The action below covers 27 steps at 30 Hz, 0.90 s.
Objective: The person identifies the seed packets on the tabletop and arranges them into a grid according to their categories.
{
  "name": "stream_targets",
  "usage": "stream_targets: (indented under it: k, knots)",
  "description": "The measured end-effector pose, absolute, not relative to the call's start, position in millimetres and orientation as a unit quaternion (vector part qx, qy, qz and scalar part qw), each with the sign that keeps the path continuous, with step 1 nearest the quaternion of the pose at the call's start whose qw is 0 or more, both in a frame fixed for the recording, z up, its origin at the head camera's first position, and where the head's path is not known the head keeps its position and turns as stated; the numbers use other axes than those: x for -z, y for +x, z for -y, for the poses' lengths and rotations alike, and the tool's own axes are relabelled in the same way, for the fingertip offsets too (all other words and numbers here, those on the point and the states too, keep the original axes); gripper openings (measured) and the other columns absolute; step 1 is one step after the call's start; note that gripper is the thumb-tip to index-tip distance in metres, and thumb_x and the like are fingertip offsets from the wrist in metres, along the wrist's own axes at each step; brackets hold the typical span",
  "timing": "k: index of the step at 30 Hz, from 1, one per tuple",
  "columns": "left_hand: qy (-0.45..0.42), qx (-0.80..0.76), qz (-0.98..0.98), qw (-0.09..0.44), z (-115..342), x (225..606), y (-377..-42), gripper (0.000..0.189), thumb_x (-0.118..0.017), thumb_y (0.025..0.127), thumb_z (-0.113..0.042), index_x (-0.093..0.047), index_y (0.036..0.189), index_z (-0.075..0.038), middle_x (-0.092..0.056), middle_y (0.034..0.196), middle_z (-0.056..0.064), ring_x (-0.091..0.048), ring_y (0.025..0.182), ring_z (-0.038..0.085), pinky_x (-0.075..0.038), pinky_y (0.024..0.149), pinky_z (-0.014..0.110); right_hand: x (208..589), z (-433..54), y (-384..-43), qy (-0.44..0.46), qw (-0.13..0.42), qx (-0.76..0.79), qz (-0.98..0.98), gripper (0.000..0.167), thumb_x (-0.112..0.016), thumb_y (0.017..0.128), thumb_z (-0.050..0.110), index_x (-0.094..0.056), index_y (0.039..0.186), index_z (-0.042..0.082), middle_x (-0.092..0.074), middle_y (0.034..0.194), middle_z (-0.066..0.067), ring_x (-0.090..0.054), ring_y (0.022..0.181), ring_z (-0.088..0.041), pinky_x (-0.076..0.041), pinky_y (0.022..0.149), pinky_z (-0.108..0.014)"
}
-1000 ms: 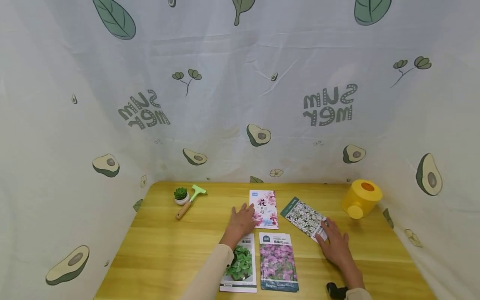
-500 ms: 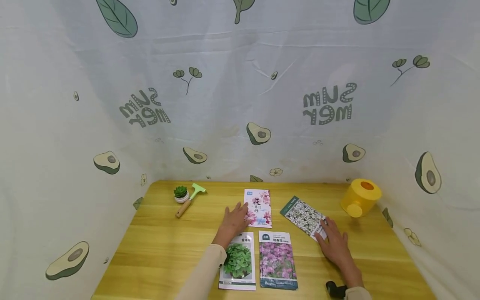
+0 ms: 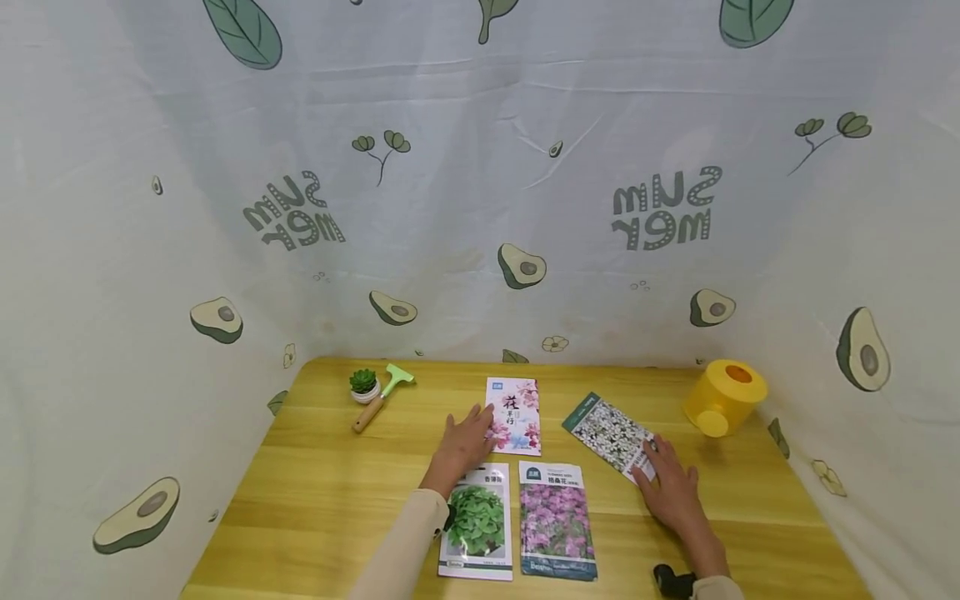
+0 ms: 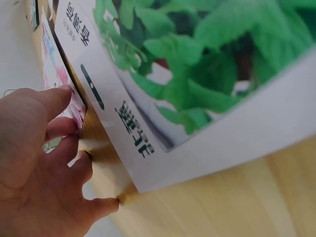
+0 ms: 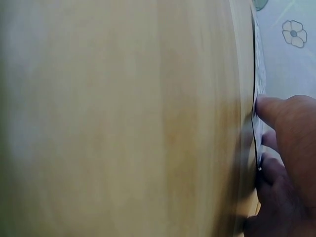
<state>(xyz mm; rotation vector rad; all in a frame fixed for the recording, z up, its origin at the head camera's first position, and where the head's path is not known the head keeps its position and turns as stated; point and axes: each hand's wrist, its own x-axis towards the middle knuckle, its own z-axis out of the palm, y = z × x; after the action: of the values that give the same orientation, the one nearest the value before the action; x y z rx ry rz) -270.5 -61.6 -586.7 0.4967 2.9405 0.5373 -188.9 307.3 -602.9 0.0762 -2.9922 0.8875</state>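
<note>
My left hand lies at the left side of a white seed packet with pink blossoms. In the left wrist view its thumb and index fingertips touch that packet's corner, while other fingertips rest on the table. My right hand rests over the lower right corner of a tilted seed packet with white flowers. The right wrist view shows this packet only edge-on, with the thumb on it. Nearer, side by side, lie a mint seed packet, partly under my left wrist, and a purple-flowered seed packet.
At the back left, a small potted succulent stands beside a green hand rake with a wooden handle. A yellow watering can is at the back right. A patterned white curtain surrounds the wooden table.
My left hand has slid the pink blossom packet a little to the left, level above the mint packet. My right hand and the white-flowered packet have stayed put.
</note>
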Motion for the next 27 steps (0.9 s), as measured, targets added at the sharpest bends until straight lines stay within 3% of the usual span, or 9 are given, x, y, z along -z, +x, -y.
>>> stream_targets:
  k: [9,14,27]
  knots:
    - [0.164,-0.190,-0.966,0.055,67,586,-268,0.054,-0.065,0.109,-0.028,-0.051,0.158,-0.009,-0.044,0.170,0.008,-0.033,0.162,0.028,-0.021,0.128,0.073,604,-310,-189,0.027,0.012,-0.284,0.958,0.068,-0.060,0.110,0.025,-0.036,0.156,-0.019,-0.019,0.166,-0.044,-0.015,0.154,-0.064,-0.005,0.114,-0.092]
    - [0.168,-0.184,-0.967,0.046,70,580,-264,0.051,-0.066,0.109,-0.025,-0.053,0.155,-0.007,-0.049,0.166,0.011,-0.037,0.160,0.030,-0.028,0.125,0.075,606,-311,-187,0.030,0.015,-0.288,0.957,0.067,-0.060,0.110,0.025,-0.037,0.155,-0.020,-0.019,0.165,-0.044,-0.015,0.153,-0.064,-0.004,0.113,-0.092]
    - [0.162,-0.200,-0.966,0.032,88,610,-274,0.056,-0.064,0.109,-0.032,-0.049,0.159,-0.011,-0.047,0.168,0.010,-0.031,0.162,0.031,-0.015,0.126,0.078,608,-308,-188,0.032,0.033,-0.286,0.957,0.064,-0.063,0.108,0.019,-0.040,0.152,-0.020,-0.023,0.164,-0.045,-0.019,0.152,-0.064,-0.006,0.112,-0.093]
